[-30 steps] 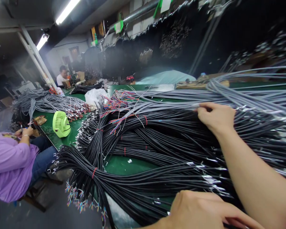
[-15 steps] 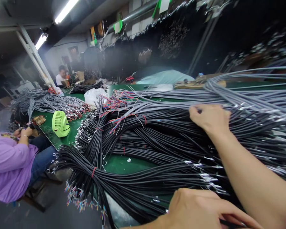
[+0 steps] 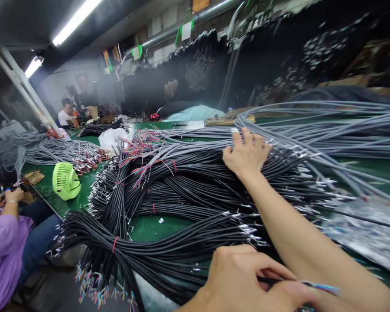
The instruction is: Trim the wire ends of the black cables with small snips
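Note:
My left hand (image 3: 243, 277) is closed low in the view, its fingers pinching a black cable (image 3: 268, 281) whose stripped end shows thin coloured wires (image 3: 325, 287). Farther out, my right hand (image 3: 248, 151) lies with fingers spread over the grey cables (image 3: 204, 145) where they meet the black ones. Its fingertips touch the grey strands and nothing is gripped that I can see. Bundles of black cables (image 3: 195, 186) tied with red bands spread beneath and to its left. Another tied black bundle (image 3: 156, 247) reaches toward my left hand.
A lime-green fan (image 3: 64, 181) stands on the green table (image 3: 146, 227), near a white plastic bag (image 3: 112, 138). More grey cables (image 3: 61, 149) lie at the far left. Clear plastic (image 3: 367, 229) lies at right. A person in purple (image 3: 6, 251) sits at the left edge.
My right hand has gone from curled to spread fingers on the grey cables. The view has swung to the right. The coloured wire end in my left hand now shows.

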The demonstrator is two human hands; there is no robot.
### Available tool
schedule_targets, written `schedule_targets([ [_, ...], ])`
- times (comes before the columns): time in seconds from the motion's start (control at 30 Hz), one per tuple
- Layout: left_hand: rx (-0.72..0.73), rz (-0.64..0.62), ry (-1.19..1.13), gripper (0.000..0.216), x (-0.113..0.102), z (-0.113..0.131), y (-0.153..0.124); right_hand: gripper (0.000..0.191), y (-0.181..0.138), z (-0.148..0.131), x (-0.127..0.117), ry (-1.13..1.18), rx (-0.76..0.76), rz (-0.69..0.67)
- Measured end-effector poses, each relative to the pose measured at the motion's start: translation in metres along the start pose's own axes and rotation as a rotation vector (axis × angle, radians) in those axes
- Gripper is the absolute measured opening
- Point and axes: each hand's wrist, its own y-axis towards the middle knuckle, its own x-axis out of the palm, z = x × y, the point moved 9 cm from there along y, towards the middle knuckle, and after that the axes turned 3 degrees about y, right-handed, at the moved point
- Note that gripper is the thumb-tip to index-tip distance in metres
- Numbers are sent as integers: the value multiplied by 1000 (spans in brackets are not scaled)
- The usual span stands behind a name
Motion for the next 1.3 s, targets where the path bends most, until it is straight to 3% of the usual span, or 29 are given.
schedule_targets([
  [0.63,-20,10,-12,25,8,-9,-1,42,5,26,28,45,80,5],
  [1.3,30,60,-79,26,8,-13,-2,41,7,28,33,20,125,-83],
])
